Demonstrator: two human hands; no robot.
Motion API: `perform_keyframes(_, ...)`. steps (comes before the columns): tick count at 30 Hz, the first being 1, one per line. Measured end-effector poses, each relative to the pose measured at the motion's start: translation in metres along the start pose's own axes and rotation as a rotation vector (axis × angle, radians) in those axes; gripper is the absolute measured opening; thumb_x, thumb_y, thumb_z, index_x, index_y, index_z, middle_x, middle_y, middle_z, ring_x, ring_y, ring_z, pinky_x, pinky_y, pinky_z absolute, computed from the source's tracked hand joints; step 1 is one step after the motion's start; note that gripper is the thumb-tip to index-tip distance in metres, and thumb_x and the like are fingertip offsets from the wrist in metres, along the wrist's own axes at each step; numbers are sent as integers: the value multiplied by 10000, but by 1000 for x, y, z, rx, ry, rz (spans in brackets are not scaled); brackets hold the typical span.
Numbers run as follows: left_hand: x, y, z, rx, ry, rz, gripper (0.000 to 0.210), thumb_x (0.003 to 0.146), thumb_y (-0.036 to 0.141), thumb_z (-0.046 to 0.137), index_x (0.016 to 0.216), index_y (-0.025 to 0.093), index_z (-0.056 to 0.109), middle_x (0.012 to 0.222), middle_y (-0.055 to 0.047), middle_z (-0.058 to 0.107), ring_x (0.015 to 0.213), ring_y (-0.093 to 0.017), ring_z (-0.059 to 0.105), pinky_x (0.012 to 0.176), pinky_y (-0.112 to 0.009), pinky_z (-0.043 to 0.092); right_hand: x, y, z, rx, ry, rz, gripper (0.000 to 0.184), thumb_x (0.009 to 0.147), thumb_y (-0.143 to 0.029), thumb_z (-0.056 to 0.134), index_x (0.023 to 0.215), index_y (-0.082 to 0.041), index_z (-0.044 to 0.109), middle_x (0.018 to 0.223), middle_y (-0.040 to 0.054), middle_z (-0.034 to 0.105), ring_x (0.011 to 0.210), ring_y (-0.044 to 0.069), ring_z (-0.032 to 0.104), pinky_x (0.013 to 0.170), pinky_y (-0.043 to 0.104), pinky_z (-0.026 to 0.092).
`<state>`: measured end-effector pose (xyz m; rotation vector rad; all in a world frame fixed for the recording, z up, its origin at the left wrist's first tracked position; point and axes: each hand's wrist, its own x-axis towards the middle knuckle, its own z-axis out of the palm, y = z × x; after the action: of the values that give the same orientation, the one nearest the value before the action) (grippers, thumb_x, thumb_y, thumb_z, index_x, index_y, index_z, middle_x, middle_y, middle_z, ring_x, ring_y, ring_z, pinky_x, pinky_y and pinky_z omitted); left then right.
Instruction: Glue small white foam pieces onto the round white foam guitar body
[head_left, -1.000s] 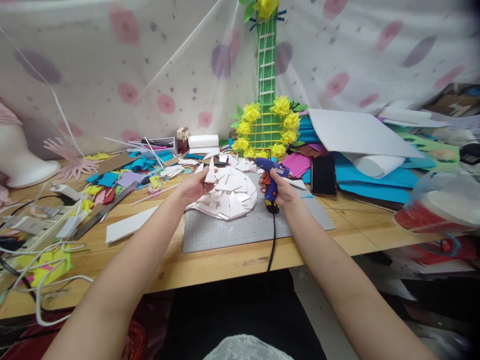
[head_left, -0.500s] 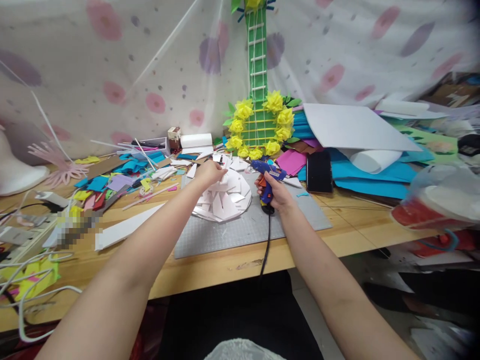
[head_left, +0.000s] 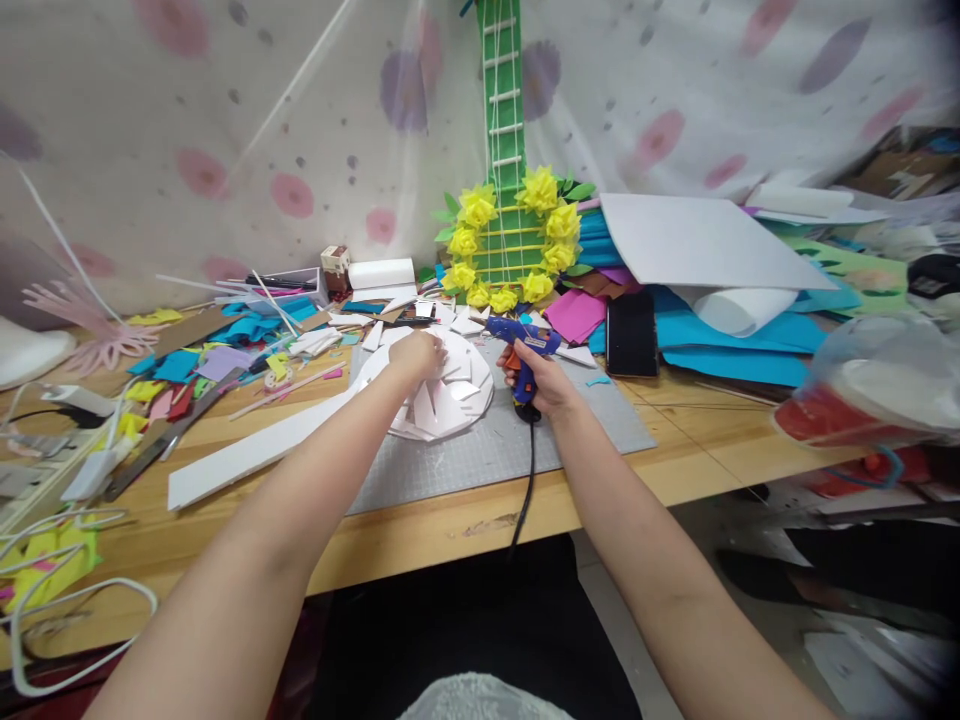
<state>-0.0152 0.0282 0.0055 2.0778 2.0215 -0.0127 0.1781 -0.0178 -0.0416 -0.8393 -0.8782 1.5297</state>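
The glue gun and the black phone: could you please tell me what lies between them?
In the head view, magenta paper, a white scrap and a small blue scrap lie between the glue gun and the black phone.

No words, brands or numbers can be read on anything on the table (head_left: pixel 705 430). The blue glue gun (head_left: pixel 519 331), just right of the middle, carries a small pale label (head_left: pixel 536 342) whose print is too fine to make out; the small brown and white box (head_left: pixel 335 267), far and left of the middle, bears markings too small to read, as does the near grey mat (head_left: pixel 465 470).
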Motion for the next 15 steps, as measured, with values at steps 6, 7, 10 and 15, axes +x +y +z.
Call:
perform_keyframes(6,-3,-1,10,73,63,50,382,856,438,433,1092,252,669,1130,-117,600,1030,-277,560,787,-346,441,-1,-1,0,-9,-10,-1,398,544,-518,779,671,-175,623,649,-10,628,485,55,481,413,177,409)
perform_keyframes(7,-4,-2,14,77,100,67,391,866,445,411,1077,251,676,1126,-122,586,1042,-282,542,801,-355,433,-1,-1,0,-11,-14,2,396,545,-516,779,670,-174,621,646,-10,627,485,55,481,413,178,409)
perform_keyframes(10,-6,-6,21,80,204,123,416,887,444,363,1060,250,687,1098,-131,563,1079,-301,488,868,-390,391,-1,-2,1,-19,-19,14,396,549,-510,777,673,-169,621,639,-8,623,484,55,481,417,180,408)
perform_keyframes(15,1,-14,15,-21,204,84,464,919,400,272,1163,241,633,1084,-135,559,1065,-304,495,903,-419,356,-1,0,1,-73,5,3,385,569,-509,760,669,-169,610,637,-8,620,469,53,471,416,186,406)
